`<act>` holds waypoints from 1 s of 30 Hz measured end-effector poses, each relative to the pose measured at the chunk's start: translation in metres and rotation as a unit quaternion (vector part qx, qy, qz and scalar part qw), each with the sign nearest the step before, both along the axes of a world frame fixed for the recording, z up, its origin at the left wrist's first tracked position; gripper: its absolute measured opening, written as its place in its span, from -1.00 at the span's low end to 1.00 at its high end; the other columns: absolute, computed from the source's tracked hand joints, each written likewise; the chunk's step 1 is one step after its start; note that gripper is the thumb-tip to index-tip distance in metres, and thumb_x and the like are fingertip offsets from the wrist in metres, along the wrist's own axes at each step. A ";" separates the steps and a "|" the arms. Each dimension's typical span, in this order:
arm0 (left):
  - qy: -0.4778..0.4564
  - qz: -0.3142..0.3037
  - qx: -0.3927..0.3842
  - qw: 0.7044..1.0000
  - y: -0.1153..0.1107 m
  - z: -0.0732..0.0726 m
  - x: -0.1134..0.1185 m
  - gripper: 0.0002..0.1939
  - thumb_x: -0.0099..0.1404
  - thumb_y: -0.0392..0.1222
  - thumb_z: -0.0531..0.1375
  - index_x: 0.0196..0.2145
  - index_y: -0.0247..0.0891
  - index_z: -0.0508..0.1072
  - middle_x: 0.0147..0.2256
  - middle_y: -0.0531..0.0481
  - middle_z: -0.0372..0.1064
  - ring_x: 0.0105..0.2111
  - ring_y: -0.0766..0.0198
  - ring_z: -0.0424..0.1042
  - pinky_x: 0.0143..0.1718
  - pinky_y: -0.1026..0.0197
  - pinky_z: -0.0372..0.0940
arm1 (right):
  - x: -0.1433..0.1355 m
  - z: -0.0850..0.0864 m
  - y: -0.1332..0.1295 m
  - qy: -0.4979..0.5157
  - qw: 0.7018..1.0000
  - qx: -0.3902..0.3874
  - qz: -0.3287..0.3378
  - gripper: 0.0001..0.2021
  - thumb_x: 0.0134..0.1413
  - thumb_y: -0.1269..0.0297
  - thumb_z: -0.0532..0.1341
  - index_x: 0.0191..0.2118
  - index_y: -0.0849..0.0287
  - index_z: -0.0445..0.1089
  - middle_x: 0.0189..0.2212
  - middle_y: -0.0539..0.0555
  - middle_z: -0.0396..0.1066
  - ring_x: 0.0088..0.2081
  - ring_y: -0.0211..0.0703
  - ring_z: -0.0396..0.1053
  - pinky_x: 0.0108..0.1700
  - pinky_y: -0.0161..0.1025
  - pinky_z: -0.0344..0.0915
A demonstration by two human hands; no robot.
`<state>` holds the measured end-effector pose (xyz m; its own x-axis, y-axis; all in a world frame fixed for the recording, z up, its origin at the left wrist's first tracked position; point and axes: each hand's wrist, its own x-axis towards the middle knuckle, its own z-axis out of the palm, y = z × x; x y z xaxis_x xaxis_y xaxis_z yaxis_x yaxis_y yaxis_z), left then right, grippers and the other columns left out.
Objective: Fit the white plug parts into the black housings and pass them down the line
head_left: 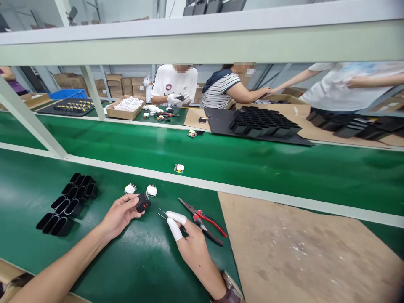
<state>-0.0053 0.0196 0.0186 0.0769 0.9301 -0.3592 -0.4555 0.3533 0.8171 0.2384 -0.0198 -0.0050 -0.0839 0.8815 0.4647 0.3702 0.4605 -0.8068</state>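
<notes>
Far left on the green surface: cluster of empty black plastic housings. Left hand pinches a small black plastic adapter body with red mark between thumb and fingertips, just above the surface. Just behind it, two small white plug inserts with metal pins. Right hand, white cots on two fingers, loosely grips thin metal tweezers, tips toward the adapter. Right of that, red-handled pliers lie flat, near the brown cardboard sheet.
</notes>
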 end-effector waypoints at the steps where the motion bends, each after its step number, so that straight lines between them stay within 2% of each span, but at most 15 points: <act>1: 0.004 0.000 0.007 1.000 0.000 0.000 0.000 -0.58 0.07 -0.10 0.59 -0.20 -0.37 0.61 -0.31 -0.14 0.62 -0.42 0.22 0.64 -0.41 0.31 0.58 | -0.001 0.000 0.000 -0.011 1.000 0.018 0.006 -0.78 0.42 0.29 0.20 0.07 0.09 0.53 -0.37 0.01 0.51 -0.36 -0.18 0.47 -0.21 -0.24 0.48; 3: 0.032 0.003 0.040 0.999 0.000 0.000 -0.001 -0.60 0.10 -0.09 0.57 -0.19 -0.36 0.61 -0.32 -0.12 0.61 -0.39 0.21 0.63 -0.39 0.28 0.58 | -0.002 -0.001 -0.002 -0.045 0.996 0.063 0.032 -0.74 0.43 0.38 0.15 0.12 0.09 0.49 -0.26 0.07 0.49 -0.28 -0.15 0.46 -0.21 -0.22 0.45; 6: 0.138 0.026 0.134 0.981 0.001 0.001 -0.002 -0.60 0.14 -0.04 0.54 -0.17 -0.32 0.61 -0.27 -0.09 0.60 -0.37 0.22 0.59 -0.37 0.20 0.57 | -0.006 -0.002 -0.007 -0.120 0.981 0.128 0.081 -0.68 0.40 0.52 0.06 0.08 0.13 0.48 -0.16 0.15 0.45 -0.17 -0.09 0.42 -0.18 -0.19 0.41; 9: 0.244 0.038 0.214 0.945 0.009 0.003 -0.004 -0.59 0.17 0.00 0.50 -0.13 -0.28 0.58 -0.19 -0.09 0.60 -0.34 0.22 0.57 -0.30 0.14 0.57 | -0.011 -0.005 -0.014 -0.203 0.962 0.149 0.110 -0.74 0.38 0.55 0.08 -0.06 0.16 0.48 -0.23 0.11 0.44 -0.23 -0.11 0.37 -0.22 -0.21 0.36; 11: 0.339 0.027 0.267 0.901 0.023 0.006 -0.006 -0.57 0.24 0.03 0.43 -0.04 -0.24 0.53 -0.13 -0.12 0.59 -0.27 0.18 0.60 -0.21 0.10 0.57 | -0.015 -0.010 -0.019 -0.259 0.946 0.160 0.110 -0.83 0.38 0.50 0.14 -0.14 0.17 0.47 -0.26 0.08 0.44 -0.26 -0.12 0.37 -0.21 -0.21 0.36; 14: 0.527 0.007 0.315 0.789 0.060 0.012 -0.011 -0.52 0.34 0.06 0.29 0.12 -0.21 0.42 0.03 -0.17 0.54 -0.22 0.15 0.62 -0.13 0.07 0.55 | -0.019 -0.021 -0.025 -0.315 0.924 0.187 0.104 -0.94 0.34 0.40 0.26 -0.23 0.16 0.43 -0.33 0.04 0.46 -0.26 -0.12 0.41 -0.08 -0.19 0.37; 15: 0.563 0.008 0.311 0.765 0.076 0.015 -0.014 -0.50 0.33 0.03 0.27 0.14 -0.21 0.41 0.07 -0.19 0.52 -0.20 0.14 0.62 -0.11 0.06 0.55 | -0.020 -0.025 -0.026 -0.329 0.918 0.193 0.107 -0.92 0.33 0.36 0.28 -0.26 0.15 0.42 -0.35 0.02 0.47 -0.27 -0.13 0.42 -0.07 -0.19 0.36; 17: 0.601 0.019 0.296 0.742 0.111 0.019 -0.020 -0.48 0.28 -0.03 0.28 0.15 -0.26 0.39 0.07 -0.24 0.50 -0.13 0.05 0.60 -0.07 0.02 0.52 | -0.022 -0.034 -0.027 -0.353 0.907 0.202 0.110 -0.83 0.35 0.26 0.29 -0.32 0.14 0.40 -0.43 -0.02 0.46 -0.35 -0.16 0.43 -0.10 -0.20 0.34; 19: 0.635 0.033 0.276 0.721 0.142 0.023 -0.027 -0.49 0.22 -0.08 0.28 0.09 -0.30 0.41 -0.02 -0.27 0.52 -0.07 -0.06 0.57 -0.02 -0.06 0.49 | -0.023 -0.040 -0.025 -0.373 0.896 0.214 0.112 -0.73 0.36 0.14 0.29 -0.38 0.13 0.38 -0.50 -0.03 0.45 -0.42 -0.18 0.41 -0.15 -0.20 0.32; 22: 0.676 0.045 0.261 0.688 0.171 0.028 -0.030 -0.55 0.17 -0.12 0.28 0.00 -0.33 0.42 -0.13 -0.28 0.52 -0.01 -0.23 0.53 0.06 -0.22 0.42 | -0.024 -0.042 -0.020 -0.400 0.879 0.224 0.127 -0.70 0.29 0.09 0.30 -0.41 0.14 0.37 -0.55 -0.03 0.44 -0.46 -0.19 0.40 -0.25 -0.20 0.27; 24: 0.693 0.044 0.279 0.663 0.180 0.031 -0.022 -0.53 0.17 -0.11 0.29 0.01 -0.35 0.41 -0.06 -0.36 0.48 0.12 -0.36 0.42 0.15 -0.34 0.31 | -0.024 -0.038 -0.019 -0.411 0.872 0.228 0.138 -0.75 0.25 0.15 0.31 -0.39 0.14 0.37 -0.54 -0.03 0.43 -0.46 -0.19 0.38 -0.30 -0.20 0.24; 26: 0.697 0.030 0.321 0.640 0.183 0.033 -0.006 -0.46 0.21 -0.07 0.28 0.10 -0.37 0.38 0.07 -0.44 0.40 0.26 -0.42 0.25 0.26 -0.43 0.16 | -0.024 -0.031 -0.019 -0.412 0.868 0.241 0.137 -0.80 0.26 0.22 0.30 -0.37 0.14 0.36 -0.50 -0.03 0.44 -0.43 -0.19 0.38 -0.33 -0.20 0.22; 28: 0.687 -0.016 0.374 0.623 0.184 0.032 0.022 -0.43 0.29 -0.04 0.26 0.19 -0.35 0.34 0.16 -0.43 0.35 0.31 -0.35 0.20 0.32 -0.39 0.10 | -0.025 -0.023 -0.020 -0.408 0.863 0.265 0.134 -0.80 0.30 0.26 0.28 -0.37 0.14 0.35 -0.43 -0.01 0.45 -0.37 -0.18 0.38 -0.34 -0.20 0.21; 30: 0.661 -0.093 0.427 0.610 0.185 0.027 0.060 -0.43 0.35 -0.03 0.24 0.24 -0.28 0.34 0.20 -0.34 0.37 0.29 -0.22 0.28 0.33 -0.27 0.17 | -0.025 -0.018 -0.020 -0.400 0.859 0.288 0.135 -0.78 0.32 0.26 0.28 -0.38 0.15 0.34 -0.37 0.01 0.43 -0.31 -0.16 0.37 -0.35 -0.20 0.21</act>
<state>0.0543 0.2043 0.0452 0.3776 0.8410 0.3875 0.7841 -0.5130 0.3493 0.2130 -0.0396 -0.0235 -0.7453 0.4226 0.5158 0.5174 0.8544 0.0476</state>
